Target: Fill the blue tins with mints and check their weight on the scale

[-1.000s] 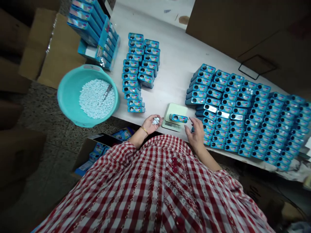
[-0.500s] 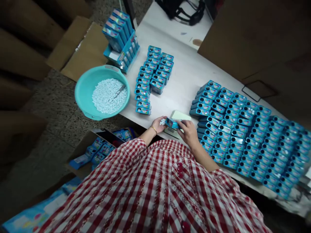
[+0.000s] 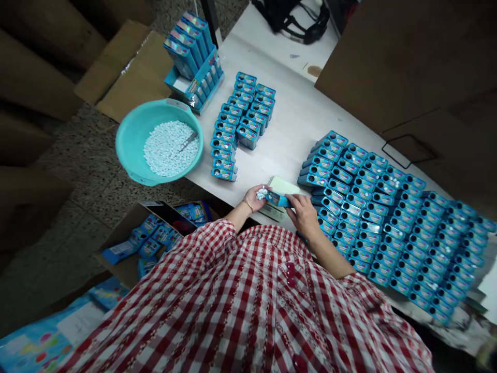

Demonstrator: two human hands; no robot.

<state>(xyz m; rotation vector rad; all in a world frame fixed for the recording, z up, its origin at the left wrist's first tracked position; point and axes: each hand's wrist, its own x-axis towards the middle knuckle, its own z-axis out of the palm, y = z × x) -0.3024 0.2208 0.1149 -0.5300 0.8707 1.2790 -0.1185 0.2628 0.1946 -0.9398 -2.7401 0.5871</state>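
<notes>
Small white pellets [image 3: 262,193] lie in the cupped palm of my left hand [image 3: 253,198], over the table's near edge. My right hand [image 3: 304,210] grips a small blue box [image 3: 276,199] between thumb and fingers. The box is tilted on its side, its end with the opening against the pellets in my left palm. Behind and below the box lies a pale flat device like a small scale [image 3: 282,186], partly hidden by my hands. To the left stands a turquoise basin [image 3: 130,134] with a heap of the same white pellets and a scoop [image 3: 190,140] in it.
Upright blue boxes [image 3: 229,127] stand in two columns on the white table [image 3: 279,140]. Many more rows [image 3: 365,207] fill its right side, with loose pellets on some tops. A display tray [image 3: 202,83] stands behind the basin. Cartons [image 3: 132,228] sit at lower left; a large cardboard box [image 3: 407,67] is at right.
The view has shifted slightly. The pellets in my left palm show more fully now, and the blue box is still held tilted against them by my right hand.
</notes>
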